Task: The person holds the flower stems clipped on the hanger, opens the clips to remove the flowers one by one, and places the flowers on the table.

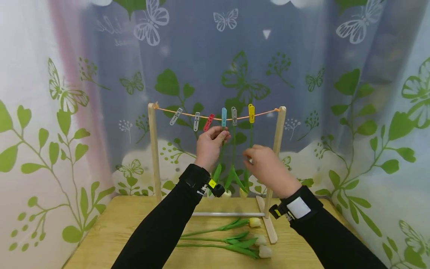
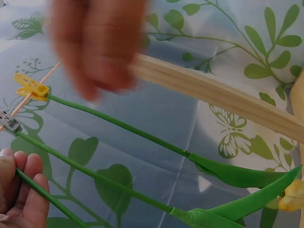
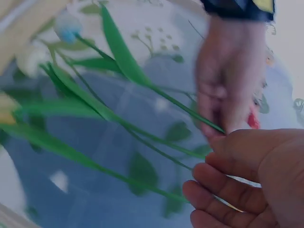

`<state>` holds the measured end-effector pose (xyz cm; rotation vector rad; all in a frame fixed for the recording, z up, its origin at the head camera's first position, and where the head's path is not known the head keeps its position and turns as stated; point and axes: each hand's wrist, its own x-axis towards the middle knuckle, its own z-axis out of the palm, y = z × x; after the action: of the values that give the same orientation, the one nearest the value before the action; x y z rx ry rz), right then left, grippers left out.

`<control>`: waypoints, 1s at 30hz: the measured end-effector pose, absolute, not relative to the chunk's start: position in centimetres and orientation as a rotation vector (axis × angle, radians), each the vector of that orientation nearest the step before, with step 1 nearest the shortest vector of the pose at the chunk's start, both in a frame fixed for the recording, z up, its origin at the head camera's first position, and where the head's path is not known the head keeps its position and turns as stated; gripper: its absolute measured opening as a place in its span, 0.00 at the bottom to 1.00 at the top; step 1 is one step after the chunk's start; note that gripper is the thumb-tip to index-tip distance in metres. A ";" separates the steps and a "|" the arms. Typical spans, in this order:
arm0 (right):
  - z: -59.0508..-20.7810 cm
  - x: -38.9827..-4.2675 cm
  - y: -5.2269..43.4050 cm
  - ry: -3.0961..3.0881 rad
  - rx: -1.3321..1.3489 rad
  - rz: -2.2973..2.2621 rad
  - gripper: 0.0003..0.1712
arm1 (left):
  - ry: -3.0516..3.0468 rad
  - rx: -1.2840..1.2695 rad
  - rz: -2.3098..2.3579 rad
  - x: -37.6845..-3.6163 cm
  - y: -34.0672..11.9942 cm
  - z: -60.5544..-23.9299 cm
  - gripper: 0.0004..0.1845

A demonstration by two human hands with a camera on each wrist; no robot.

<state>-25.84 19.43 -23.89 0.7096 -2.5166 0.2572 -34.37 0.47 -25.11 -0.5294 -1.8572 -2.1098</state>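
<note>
In the head view my left hand (image 1: 209, 145) pinches the green stem of an artificial tulip just below a blue clothespin (image 1: 224, 117) on an orange string (image 1: 265, 113). The left wrist view shows that stem (image 2: 52, 203) between thumb and fingers. My right hand (image 1: 268, 168) is off to the right, fingers loosely bent and nothing in them. Beside the held tulip, one tulip hangs head down from a grey clothespin (image 1: 234, 116) and another from a yellow clothespin (image 1: 251, 113). The right wrist view shows the held tulip's pale bloom (image 3: 68, 26).
Left along the string sit a red clothespin (image 1: 208, 122), a white clothespin (image 1: 196, 121) and a grey-white clothespin (image 1: 175, 116). Wooden posts (image 1: 154, 149) carry the string, with a pale rod (image 1: 231, 214) low between them. Three tulips (image 1: 235, 224) lie on the wooden table (image 1: 100, 239). A patterned curtain surrounds it.
</note>
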 end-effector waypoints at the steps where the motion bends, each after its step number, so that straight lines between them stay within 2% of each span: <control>1: -22.7 -25.8 19.4 -2.506 0.710 0.233 0.10 | -1.855 -0.528 -2.116 -34.4 0.5 -25.3 0.20; 6: -17.4 -26.3 18.7 -2.518 0.681 0.127 0.09 | -1.843 -0.511 -2.136 -34.4 0.5 -25.9 0.19; 10: -14.5 -27.2 18.1 -2.508 0.670 0.044 0.08 | -1.845 -0.504 -2.131 -34.5 0.6 -26.2 0.19; 19: -11.8 -29.2 17.5 -2.512 0.686 -0.023 0.11 | -1.908 -0.517 -2.104 -34.5 0.9 -26.3 0.19; 30: -8.9 -31.9 15.6 -2.594 0.943 -0.072 0.16 | -1.853 -0.539 -2.157 -34.4 0.4 -26.3 0.19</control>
<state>-31.87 15.57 -8.87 0.9430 -2.5936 -0.0723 -34.39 0.39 -26.27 -0.5393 -1.8530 -2.1571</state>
